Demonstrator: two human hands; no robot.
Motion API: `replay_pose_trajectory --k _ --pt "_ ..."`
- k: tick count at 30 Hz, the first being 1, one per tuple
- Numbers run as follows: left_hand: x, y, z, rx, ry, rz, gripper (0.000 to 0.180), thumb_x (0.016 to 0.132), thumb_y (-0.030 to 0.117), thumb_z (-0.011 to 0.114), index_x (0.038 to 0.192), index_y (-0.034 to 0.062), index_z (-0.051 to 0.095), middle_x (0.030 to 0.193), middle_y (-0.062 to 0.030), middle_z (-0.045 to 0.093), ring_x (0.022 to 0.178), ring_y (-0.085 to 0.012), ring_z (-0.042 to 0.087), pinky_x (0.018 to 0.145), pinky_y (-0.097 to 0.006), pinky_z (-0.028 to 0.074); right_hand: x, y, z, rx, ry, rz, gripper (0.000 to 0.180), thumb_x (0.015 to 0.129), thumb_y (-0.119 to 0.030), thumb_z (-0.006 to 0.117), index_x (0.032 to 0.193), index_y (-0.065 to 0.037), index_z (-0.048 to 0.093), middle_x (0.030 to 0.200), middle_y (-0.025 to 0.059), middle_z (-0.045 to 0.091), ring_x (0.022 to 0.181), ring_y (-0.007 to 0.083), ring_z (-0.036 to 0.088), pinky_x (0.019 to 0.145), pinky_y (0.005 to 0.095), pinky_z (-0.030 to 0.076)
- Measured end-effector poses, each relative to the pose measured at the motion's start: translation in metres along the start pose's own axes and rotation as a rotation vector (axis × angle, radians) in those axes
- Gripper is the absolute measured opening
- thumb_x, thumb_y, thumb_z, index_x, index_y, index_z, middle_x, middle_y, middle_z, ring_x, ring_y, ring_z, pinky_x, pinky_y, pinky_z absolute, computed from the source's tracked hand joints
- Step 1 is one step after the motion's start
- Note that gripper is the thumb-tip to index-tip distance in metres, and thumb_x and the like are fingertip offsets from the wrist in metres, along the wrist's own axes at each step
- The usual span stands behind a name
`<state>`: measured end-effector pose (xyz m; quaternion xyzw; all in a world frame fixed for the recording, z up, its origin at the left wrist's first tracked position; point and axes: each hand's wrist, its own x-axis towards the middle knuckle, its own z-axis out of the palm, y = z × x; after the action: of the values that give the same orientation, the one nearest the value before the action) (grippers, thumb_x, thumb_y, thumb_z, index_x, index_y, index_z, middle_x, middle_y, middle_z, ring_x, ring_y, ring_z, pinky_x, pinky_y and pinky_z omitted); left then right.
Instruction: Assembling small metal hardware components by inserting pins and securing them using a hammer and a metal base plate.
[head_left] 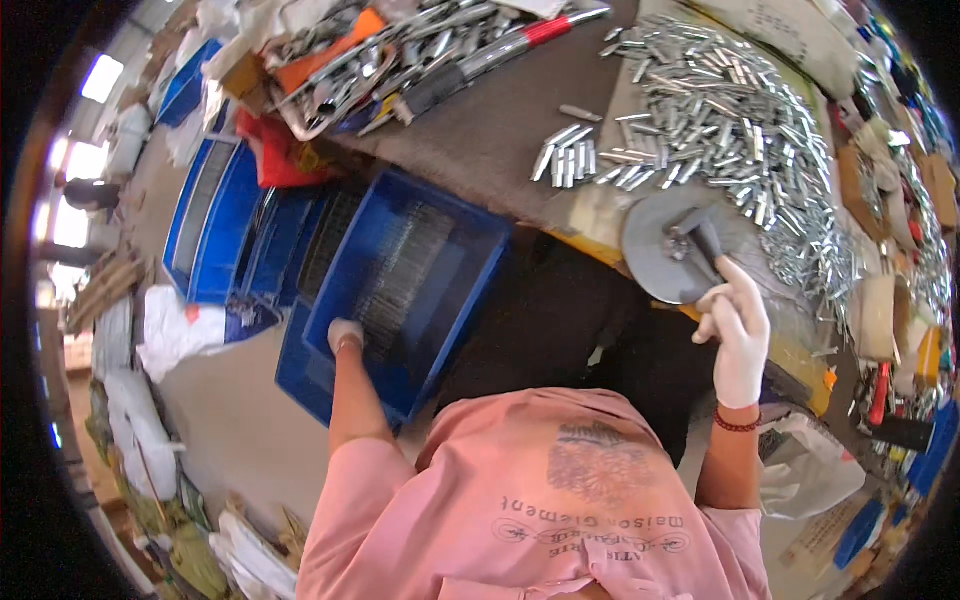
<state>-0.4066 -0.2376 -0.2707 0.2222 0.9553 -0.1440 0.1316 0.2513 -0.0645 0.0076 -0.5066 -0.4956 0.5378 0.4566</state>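
Note:
My left hand [346, 335], in a white glove, is closed at the near left corner of a blue plastic bin [480, 235]; its fingers are partly hidden. Rows of thin metal pieces [400, 275] lie inside the bin. My right hand [738, 335], also gloved, is at the bench edge. Its index finger stretches to the end of a dark grey lever-like piece [706, 236] on a round grey disc [650, 250], and the other fingers curl loosely. Beyond the disc spreads a large heap of shiny metal pins [715, 100]. A small group of pins [568, 160] lies apart at its left.
Tools and metal rods [440, 45] are piled on the bench's far left. More blue bins [215, 220] stand on the left, beside a red bag [280, 150]. White sacks [185, 330] lie on the floor. Cardboard boxes [868, 185] and red-handled tools [880, 392] are at the right.

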Motion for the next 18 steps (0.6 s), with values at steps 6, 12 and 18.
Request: replay_pose_trajectory --k 6,12,18 --pt "-0.094 0.119 -0.149 -0.615 0.459 0.427 0.027 0.100 0.024 0.066 0.113 0.0026 0.076 0.115 -0.0195 0.077 0.106 -0.0361 0.074 0.093 -0.045 0.057 -0.008 -0.002 -0.003 -0.008 0.044 0.049 0.038 0.105 0.001 0.055 0.141 -0.001 0.064 0.099 0.0043 0.068 0.072 0.0061 0.061 0.064 0.0227 0.053" --pt "-0.243 0.276 -0.292 -0.973 0.257 1.138 0.026 0.096 0.007 0.072 0.122 0.0027 0.070 0.100 -0.0051 0.072 0.089 -0.0125 0.066 0.084 -0.030 0.055 -0.013 -0.013 -0.002 -0.039 0.032 0.089 0.024 0.103 -0.008 0.063 0.123 0.000 0.073 0.091 0.0028 0.071 0.074 0.0084 0.064 0.067 0.0257 0.054" --pt "-0.246 0.333 -0.292 -0.599 0.191 1.231 0.049 0.091 0.012 0.070 0.139 0.0050 0.062 0.086 -0.0059 0.064 0.081 -0.0181 0.062 0.079 -0.034 0.052 -0.052 -0.010 -0.036 -0.605 0.159 -0.332 0.015 0.095 -0.017 0.075 0.102 -0.004 0.077 0.095 0.0137 0.075 0.090 0.0289 0.075 0.082 0.0382 0.058"
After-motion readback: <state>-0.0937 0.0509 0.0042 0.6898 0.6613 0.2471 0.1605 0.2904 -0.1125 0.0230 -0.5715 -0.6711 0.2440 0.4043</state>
